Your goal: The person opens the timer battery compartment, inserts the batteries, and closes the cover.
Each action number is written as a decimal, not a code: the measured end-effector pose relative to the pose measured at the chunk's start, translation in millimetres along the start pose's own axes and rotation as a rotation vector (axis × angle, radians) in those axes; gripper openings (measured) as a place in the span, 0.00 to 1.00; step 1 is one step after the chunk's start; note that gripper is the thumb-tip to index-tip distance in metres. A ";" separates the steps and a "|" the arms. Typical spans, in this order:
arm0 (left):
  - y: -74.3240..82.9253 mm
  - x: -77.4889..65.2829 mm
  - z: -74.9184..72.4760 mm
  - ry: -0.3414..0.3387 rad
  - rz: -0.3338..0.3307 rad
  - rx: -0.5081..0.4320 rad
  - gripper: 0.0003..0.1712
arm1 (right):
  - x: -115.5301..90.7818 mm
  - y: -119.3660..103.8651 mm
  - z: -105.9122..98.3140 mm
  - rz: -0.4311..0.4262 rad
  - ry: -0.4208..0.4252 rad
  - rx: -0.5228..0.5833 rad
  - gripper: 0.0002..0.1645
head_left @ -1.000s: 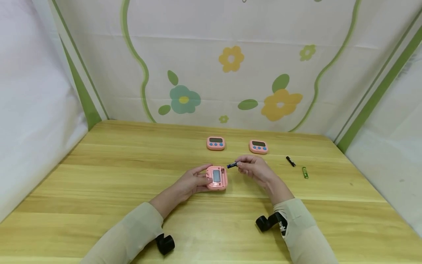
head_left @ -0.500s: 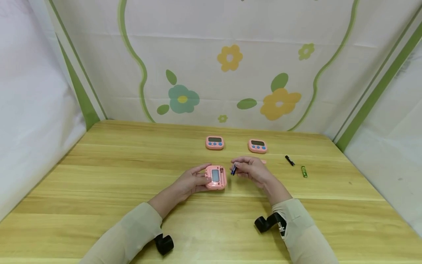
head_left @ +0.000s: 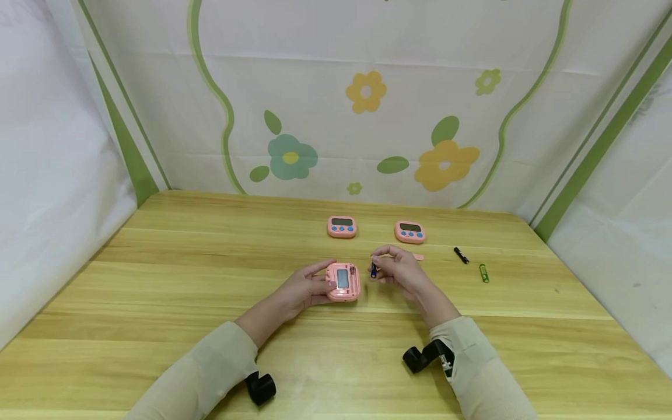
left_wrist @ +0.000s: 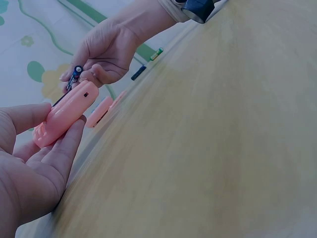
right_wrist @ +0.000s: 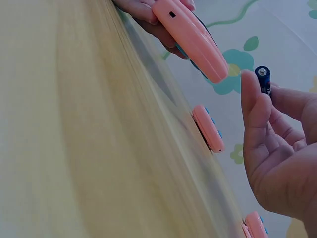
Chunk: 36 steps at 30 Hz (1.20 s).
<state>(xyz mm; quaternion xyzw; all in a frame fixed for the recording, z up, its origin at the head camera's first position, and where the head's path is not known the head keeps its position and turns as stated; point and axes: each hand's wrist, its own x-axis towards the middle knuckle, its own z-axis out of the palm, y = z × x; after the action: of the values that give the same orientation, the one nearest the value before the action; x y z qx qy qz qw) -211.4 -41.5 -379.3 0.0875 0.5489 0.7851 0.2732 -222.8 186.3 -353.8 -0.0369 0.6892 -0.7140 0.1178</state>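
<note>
A pink digital timer is gripped by my left hand, thumb on its back and fingers beneath. Its back faces up, and the long battery slot along the right side lies uncovered. Between the thumb and fingers of my right hand, a dark blue battery is pinched, standing nearly upright just right of the timer and apart from it. In the right wrist view one end of the battery faces the camera. The left wrist view has the timer edge-on, held clear of the table.
Two more pink timers lie screen up at the back of the wooden table. A small pink cover lies behind my right hand. Farther right are a black battery and a green battery.
The battery in my right hand has turned from lying nearly level, pointing at the timer, to nearly upright. My left hand and the timer stay almost in place.
</note>
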 end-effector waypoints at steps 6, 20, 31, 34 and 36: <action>-0.2 0.2 -0.7 -0.001 -0.008 -0.009 0.36 | 1.4 2.0 5.2 0.036 0.066 -0.017 0.22; -0.2 0.2 1.6 -0.001 0.001 0.004 0.36 | -0.4 1.4 8.3 0.108 0.044 0.023 0.22; 2.0 -0.5 3.6 0.021 0.009 -0.010 0.35 | -3.1 -0.3 7.4 0.055 -0.075 0.055 0.25; 2.6 -1.1 3.7 0.052 0.016 -0.021 0.35 | -4.1 -2.1 9.1 0.039 -0.100 0.057 0.23; 2.6 -1.0 3.3 0.068 0.023 -0.035 0.35 | -5.0 -3.3 11.2 0.031 -0.121 0.053 0.21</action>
<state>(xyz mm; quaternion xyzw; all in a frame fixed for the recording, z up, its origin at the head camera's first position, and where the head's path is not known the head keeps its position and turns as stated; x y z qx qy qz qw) -210.0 -40.0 -375.5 0.0624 0.5430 0.8002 0.2469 -216.0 176.6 -349.4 -0.0662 0.6621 -0.7267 0.1710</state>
